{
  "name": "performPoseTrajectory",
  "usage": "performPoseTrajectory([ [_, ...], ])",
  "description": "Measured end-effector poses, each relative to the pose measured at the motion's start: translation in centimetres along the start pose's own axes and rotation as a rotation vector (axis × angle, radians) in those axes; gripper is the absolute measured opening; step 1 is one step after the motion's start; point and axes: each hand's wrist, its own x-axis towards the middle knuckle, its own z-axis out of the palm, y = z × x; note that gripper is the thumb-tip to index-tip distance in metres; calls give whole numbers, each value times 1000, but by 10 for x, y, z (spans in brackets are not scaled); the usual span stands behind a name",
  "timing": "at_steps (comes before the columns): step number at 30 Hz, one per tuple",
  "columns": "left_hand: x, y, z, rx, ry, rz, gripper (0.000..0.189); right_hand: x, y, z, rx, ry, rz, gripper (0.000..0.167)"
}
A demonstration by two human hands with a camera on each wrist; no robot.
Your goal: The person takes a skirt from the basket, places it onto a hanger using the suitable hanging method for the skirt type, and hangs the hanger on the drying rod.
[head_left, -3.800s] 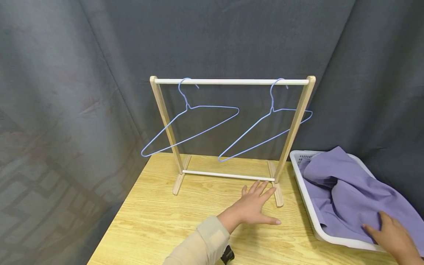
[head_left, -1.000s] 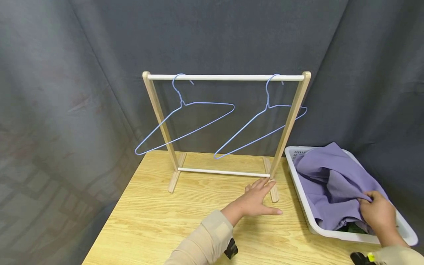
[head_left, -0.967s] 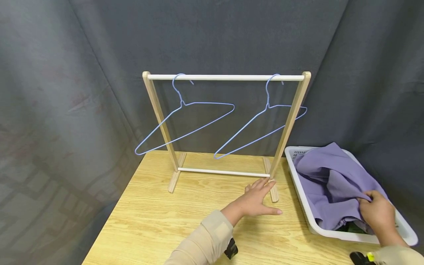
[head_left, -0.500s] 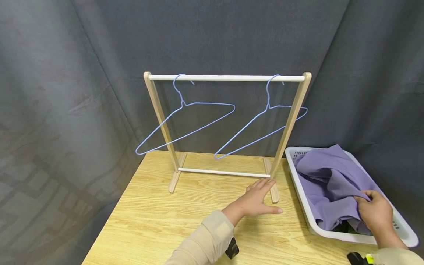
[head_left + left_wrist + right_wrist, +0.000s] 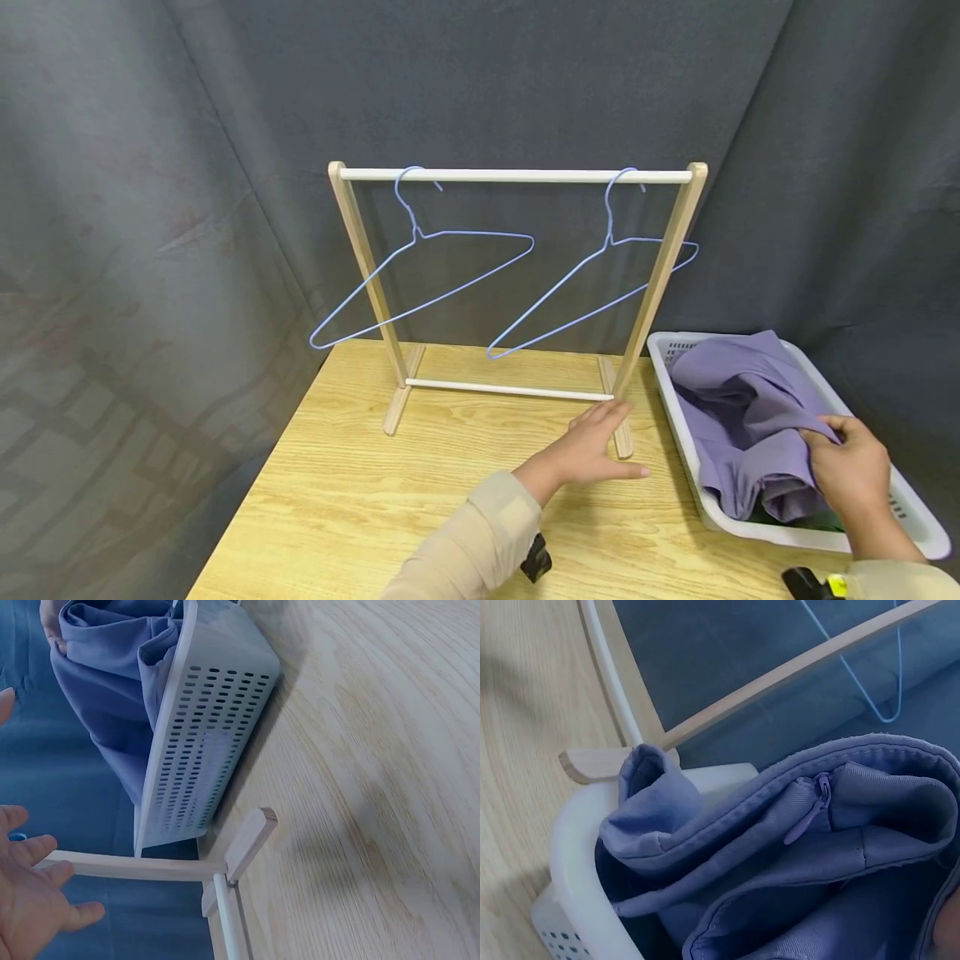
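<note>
My right hand [image 5: 855,471] pinches a bunched purple garment [image 5: 750,408] between thumb and fingers, over the white basket [image 5: 684,442] at the right. In the right wrist view the garment [image 5: 780,825] shows stitched edges and a zipper pull [image 5: 807,816]; only a bit of the hand [image 5: 949,930] appears at the edge. My left hand [image 5: 588,450] reaches out with fingers extended, holding nothing, near the right foot of a small wooden clothes rack [image 5: 517,176]. In the left wrist view its fingers [image 5: 37,847] are spread.
Two blue wire hangers, a left one [image 5: 420,312] and a right one [image 5: 570,320], hang from the rack's top bar. Something green [image 5: 821,523] lies under the garment in the basket. Grey curtains [image 5: 510,83] stand behind the wooden table [image 5: 337,500].
From lying loosely on the garment, my right hand has come to grip it, gathering its near edge up and back and uncovering the basket's near end. The left hand has barely shifted.
</note>
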Motion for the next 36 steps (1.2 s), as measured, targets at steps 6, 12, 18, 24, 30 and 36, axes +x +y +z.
performPoseTrajectory([
  [6, 4, 7, 2, -1, -8, -3, 85, 38, 64, 27, 19, 30, 4, 34],
  [12, 6, 12, 3, 2, -22, -3, 87, 54, 85, 36, 68, 58, 4, 33],
  [18, 8, 16, 4, 18, -23, 8, 89, 60, 89, 39, 112, 81, 0, 35],
  [24, 9, 19, 5, 31, -34, 9, 90, 58, 82, 39, 189, 73, 41, 33],
  [30, 10, 21, 8, 52, -47, 27, 91, 54, 72, 39, 269, 80, 92, 28],
  [36, 10, 23, 10, 122, -52, 46, 92, 57, 72, 43, 346, 88, 103, 29],
])
